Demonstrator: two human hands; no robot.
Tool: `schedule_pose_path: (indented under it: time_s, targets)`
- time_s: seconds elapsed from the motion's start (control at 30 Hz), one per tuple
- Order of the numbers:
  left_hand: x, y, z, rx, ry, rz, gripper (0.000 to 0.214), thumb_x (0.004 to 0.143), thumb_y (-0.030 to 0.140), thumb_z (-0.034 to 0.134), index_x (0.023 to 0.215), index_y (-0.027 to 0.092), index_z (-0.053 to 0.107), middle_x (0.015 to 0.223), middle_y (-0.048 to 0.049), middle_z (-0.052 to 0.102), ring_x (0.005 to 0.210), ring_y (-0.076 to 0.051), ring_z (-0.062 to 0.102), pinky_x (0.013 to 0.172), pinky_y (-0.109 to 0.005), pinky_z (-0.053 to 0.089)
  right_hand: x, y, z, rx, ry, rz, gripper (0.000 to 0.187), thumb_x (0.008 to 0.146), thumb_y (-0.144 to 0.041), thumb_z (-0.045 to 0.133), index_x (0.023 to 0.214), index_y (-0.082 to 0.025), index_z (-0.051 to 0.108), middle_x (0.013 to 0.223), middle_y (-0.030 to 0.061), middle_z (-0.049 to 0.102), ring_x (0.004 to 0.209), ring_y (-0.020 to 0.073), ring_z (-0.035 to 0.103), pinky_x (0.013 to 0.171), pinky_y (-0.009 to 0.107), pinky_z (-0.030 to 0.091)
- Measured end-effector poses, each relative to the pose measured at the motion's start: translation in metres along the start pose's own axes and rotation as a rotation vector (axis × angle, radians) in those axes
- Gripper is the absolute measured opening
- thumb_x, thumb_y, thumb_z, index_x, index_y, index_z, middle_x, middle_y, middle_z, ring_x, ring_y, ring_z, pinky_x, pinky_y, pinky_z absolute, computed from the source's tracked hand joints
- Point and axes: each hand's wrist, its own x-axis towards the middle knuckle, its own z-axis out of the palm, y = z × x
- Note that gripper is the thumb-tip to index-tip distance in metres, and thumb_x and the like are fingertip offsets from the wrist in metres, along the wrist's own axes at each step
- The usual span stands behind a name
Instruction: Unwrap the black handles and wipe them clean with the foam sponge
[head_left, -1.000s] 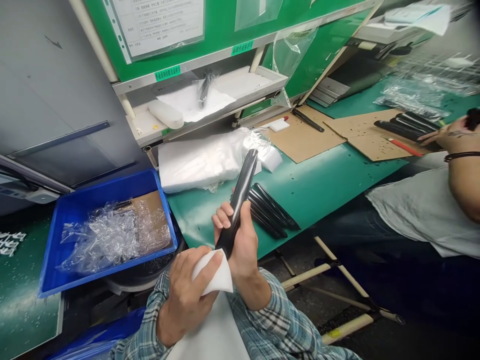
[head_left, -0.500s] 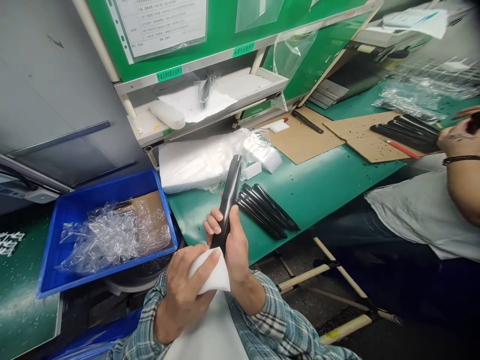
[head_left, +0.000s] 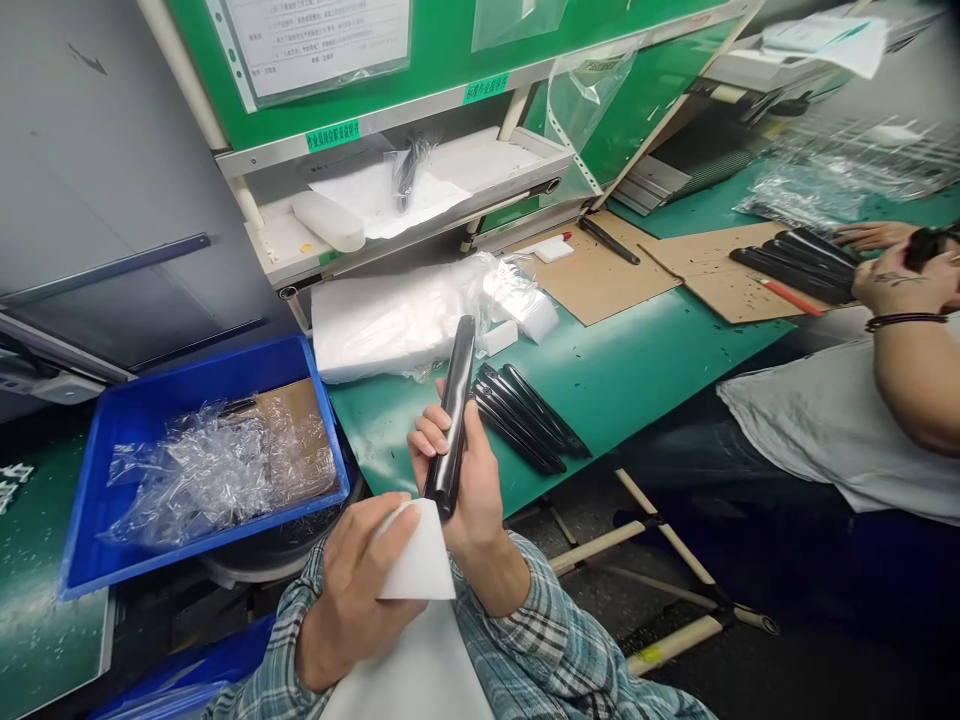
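Observation:
My left hand (head_left: 352, 585) is closed on a white foam block (head_left: 421, 562), with the thumb lying along its top. My right hand (head_left: 478, 495) wraps round a long, glossy black handle-like piece (head_left: 455, 405), tilted with its far end up toward the bench. The foam is close to the piece's near end; whether they touch I cannot tell. Beyond my right hand, several similar black pieces (head_left: 529, 418) lie fanned out on the green bench top (head_left: 600, 375). A smooth white sheet (head_left: 409, 665) hangs below my hands.
A blue bin (head_left: 79, 530) with crumpled clear plastic stands at left. Bagged white foam (head_left: 382, 315) lies at the back, under a shelf (head_left: 517, 175). Cardboard (head_left: 592, 280) covers part of the bench. At right, a co-worker's hands (head_left: 907, 285) are beside more black pieces (head_left: 795, 262).
The foam block has moved slightly down and off the black piece's near end, which now shows. The black piece has turned a little in my right hand. The view has shifted slightly.

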Motion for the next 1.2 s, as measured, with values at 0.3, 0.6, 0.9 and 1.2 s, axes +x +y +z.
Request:
schedule_pose_path:
  time_s: [0.3, 0.6, 0.9, 1.2]
  targets:
    - [0.001, 0.003, 0.017, -0.152, -0.024, -0.165, 0.040, 0.113, 0.019, 0.060, 0.152, 0.024, 0.066, 0.127, -0.0119, 0.071, 0.111, -0.021, 0.071, 0.093, -0.031, 0.060, -0.002, 0.007, -0.003, -0.308, -0.054, -0.378, 0.047, 0.102, -0.060, 0.076, 0.080, -0.023, 0.059, 0.080, -0.0038, 0.042, 0.060, 0.0088, 0.038, 0.057, 0.019, 0.047]
    - [-0.012, -0.005, 0.014, -0.389, 0.032, -0.303, 0.038, 0.113, 0.027, 0.063, 0.151, 0.029, 0.068, 0.130, -0.0102, 0.070, 0.116, -0.020, 0.073, 0.098, -0.030, 0.063, 0.015, -0.003, -0.004, -0.075, 0.004, -0.142, 0.026, 0.116, -0.038, 0.056, 0.095, -0.024, 0.062, 0.077, -0.0058, 0.039, 0.055, 0.0087, 0.035, 0.053, 0.016, 0.045]
    - [0.000, -0.005, 0.018, 0.112, -0.042, -0.024, 0.056, 0.109, 0.027, 0.069, 0.163, 0.025, 0.057, 0.138, -0.0163, 0.063, 0.125, -0.028, 0.068, 0.102, -0.038, 0.059, 0.011, 0.002, -0.009, -0.103, 0.016, -0.153, 0.028, 0.106, -0.043, 0.075, 0.092, -0.023, 0.061, 0.077, -0.0066, 0.040, 0.056, 0.0077, 0.035, 0.053, 0.015, 0.046]
    - [-0.009, -0.003, 0.029, -0.430, -0.107, -0.205, 0.043, 0.111, 0.026, 0.063, 0.154, 0.030, 0.067, 0.123, -0.0101, 0.068, 0.105, -0.021, 0.074, 0.088, -0.031, 0.064, 0.017, -0.006, -0.013, -0.169, -0.035, -0.295, 0.035, 0.102, -0.048, 0.080, 0.088, -0.025, 0.058, 0.077, -0.0068, 0.040, 0.056, 0.0084, 0.035, 0.054, 0.016, 0.047]
